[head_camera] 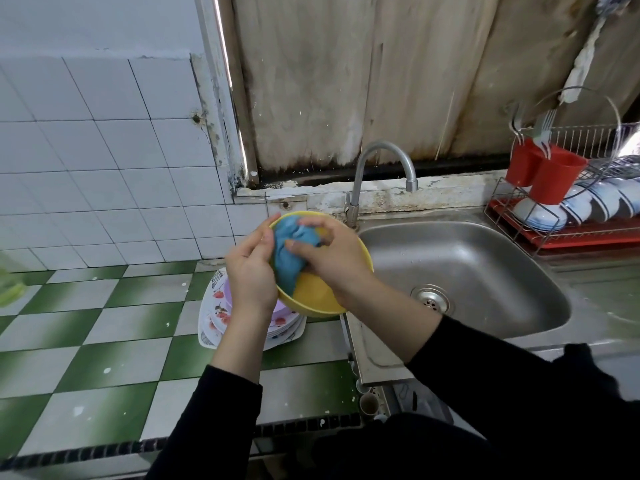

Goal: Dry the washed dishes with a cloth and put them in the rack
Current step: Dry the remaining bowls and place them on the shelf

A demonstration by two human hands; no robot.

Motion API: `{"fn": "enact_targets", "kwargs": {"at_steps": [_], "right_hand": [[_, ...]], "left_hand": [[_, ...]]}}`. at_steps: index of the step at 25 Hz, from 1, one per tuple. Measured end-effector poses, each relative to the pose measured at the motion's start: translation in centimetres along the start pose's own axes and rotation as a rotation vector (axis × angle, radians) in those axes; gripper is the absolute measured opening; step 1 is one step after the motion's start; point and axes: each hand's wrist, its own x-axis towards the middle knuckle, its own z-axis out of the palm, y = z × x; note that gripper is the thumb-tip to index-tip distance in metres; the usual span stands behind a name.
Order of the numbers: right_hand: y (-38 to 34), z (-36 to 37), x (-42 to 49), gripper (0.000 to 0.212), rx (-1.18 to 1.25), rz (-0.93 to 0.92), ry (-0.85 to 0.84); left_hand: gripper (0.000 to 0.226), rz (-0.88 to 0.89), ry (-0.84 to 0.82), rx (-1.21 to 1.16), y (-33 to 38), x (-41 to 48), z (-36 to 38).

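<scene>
I hold a yellow bowl (313,294) tilted toward me above the counter, just left of the sink. My left hand (251,271) grips the bowl's left rim. My right hand (330,254) reaches into the bowl and holds a bunched blue cloth (291,256) against its inside. Below the bowl lies a stack of flowered plates (218,317) with a lilac dish on top, partly hidden by my left forearm. The wire dish rack (571,216) stands at the far right with several white and blue bowls in it.
A steel sink (467,268) with a curved tap (381,168) lies to the right of the bowl. Two red cutlery cups (550,174) with forks hang on the rack. Green and white checked counter (104,341) spreads to the left, white wall tiles behind it.
</scene>
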Motion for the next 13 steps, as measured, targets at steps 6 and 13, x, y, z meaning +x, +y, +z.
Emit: {"fn": "enact_targets", "kwargs": {"at_steps": [6,13], "right_hand": [[0.5,0.4,-0.1,0.038,-0.191,-0.187,-0.203],[-2.4,-5.1,2.7,0.039,-1.384,-0.346,-0.491]], "left_hand": [[0.028,-0.024,-0.041,0.03,0.3,1.0,0.2],[0.028,-0.039,-0.101,0.145,-0.3,2.2,-0.5]]}}
